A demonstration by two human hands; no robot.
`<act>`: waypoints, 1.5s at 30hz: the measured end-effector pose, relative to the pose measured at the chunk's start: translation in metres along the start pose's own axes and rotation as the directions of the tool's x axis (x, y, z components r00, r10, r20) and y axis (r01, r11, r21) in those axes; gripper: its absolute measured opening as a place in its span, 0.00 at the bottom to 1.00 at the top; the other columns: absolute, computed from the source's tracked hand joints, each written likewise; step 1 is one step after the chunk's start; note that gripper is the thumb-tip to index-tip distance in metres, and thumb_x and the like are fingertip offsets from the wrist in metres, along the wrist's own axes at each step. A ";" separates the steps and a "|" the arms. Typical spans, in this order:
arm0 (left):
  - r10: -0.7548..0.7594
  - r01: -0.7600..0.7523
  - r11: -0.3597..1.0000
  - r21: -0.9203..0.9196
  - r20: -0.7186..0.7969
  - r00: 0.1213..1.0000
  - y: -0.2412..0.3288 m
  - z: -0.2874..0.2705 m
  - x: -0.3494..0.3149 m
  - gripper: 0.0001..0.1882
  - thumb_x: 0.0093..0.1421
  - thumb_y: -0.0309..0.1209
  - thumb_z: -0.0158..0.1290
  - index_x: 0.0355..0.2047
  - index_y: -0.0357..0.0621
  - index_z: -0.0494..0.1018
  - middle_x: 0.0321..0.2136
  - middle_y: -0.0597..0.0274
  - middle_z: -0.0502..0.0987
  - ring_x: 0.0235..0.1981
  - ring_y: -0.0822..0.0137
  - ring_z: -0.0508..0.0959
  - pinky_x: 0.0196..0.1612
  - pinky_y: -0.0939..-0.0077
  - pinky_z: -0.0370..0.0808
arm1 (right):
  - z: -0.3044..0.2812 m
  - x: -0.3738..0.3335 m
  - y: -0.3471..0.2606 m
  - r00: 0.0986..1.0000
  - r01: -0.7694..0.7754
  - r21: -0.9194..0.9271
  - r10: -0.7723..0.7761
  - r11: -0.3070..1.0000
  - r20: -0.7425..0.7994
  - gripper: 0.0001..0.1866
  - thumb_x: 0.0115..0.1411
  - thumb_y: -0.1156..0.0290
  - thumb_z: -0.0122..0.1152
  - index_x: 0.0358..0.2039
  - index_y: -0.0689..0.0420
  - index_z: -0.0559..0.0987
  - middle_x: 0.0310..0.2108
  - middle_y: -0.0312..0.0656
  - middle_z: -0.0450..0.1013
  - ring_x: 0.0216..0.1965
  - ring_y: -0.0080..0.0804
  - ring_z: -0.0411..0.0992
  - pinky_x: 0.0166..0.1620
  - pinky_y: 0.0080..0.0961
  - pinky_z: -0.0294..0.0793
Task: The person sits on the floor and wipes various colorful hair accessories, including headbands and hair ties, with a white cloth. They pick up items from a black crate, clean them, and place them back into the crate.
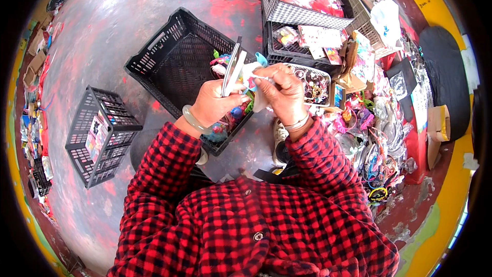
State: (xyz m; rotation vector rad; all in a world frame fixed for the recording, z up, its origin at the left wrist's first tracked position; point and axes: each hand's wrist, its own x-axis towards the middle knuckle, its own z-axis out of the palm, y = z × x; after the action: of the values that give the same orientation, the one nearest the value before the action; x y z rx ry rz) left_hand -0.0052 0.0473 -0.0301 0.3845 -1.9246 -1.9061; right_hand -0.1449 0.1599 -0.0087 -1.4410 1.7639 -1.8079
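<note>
Standing farthest left, a small black crate of rigid plastic lattice sits tilted in view on the smooth, red-blotched floor. Next comes a larger black crate, long and slotted, with bright, crinkly goods gathered only toward its near right end; judging by that, filling is partial at most.

Over that end, the left hand pinches a bundle of slim, flat strips between thumb and fingers, stiff-looking, pale with dark edges, held upright and not laid down. Just beside it, the right hand has thumb and forefinger pressed together on a soft white piece, limp and thin like film or cloth. Handling of this bundle therefore seems midway: picked up, but not finished. Whether the white piece is joined to the strips, I cannot tell.

Rightward, small, dark, glossy items fill a shallow white tray. Behind it, a grey-patterned crate holding flat packets rests on a black one. Farthest right lies a tangled heap of looped bands and shiny clear wrapping.
</note>
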 end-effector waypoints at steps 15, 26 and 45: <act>-0.063 0.080 0.993 -0.088 0.188 0.980 0.004 -0.003 -0.005 0.08 0.49 0.17 0.53 0.32 0.32 0.72 0.24 0.64 0.73 0.25 0.78 0.71 0.31 0.84 0.70 | -0.019 0.009 0.010 0.810 -0.542 0.329 0.585 0.773 -0.040 0.01 0.50 0.78 0.58 0.26 0.60 0.75 0.25 0.31 0.70 0.27 0.15 0.66 0.31 0.12 0.66; -0.064 0.077 0.983 -0.166 0.079 0.995 0.008 0.003 -0.001 0.03 0.49 0.17 0.52 0.26 0.32 0.72 0.21 0.62 0.72 0.18 0.77 0.71 0.19 0.86 0.69 | -0.009 -0.002 0.001 0.990 -0.095 0.040 0.099 0.995 -0.102 0.03 0.49 0.81 0.57 0.25 0.60 0.74 0.25 0.37 0.68 0.28 0.24 0.67 0.34 0.19 0.66; -0.269 0.169 0.783 -0.599 -0.081 0.960 -0.006 -0.010 0.011 0.08 0.53 0.20 0.49 0.34 0.33 0.72 0.22 0.61 0.74 0.19 0.76 0.72 0.20 0.86 0.68 | 0.005 -0.014 0.014 0.968 -0.242 0.153 0.228 0.958 0.104 0.05 0.48 0.80 0.58 0.27 0.61 0.73 0.25 0.36 0.68 0.28 0.21 0.66 0.32 0.18 0.66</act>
State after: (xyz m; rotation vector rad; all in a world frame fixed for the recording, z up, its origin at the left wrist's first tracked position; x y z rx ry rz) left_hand -0.0107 0.0335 -0.0354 0.5651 -1.1282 -2.4118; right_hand -0.1405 0.1633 -0.0279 -1.1718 1.6237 -1.6978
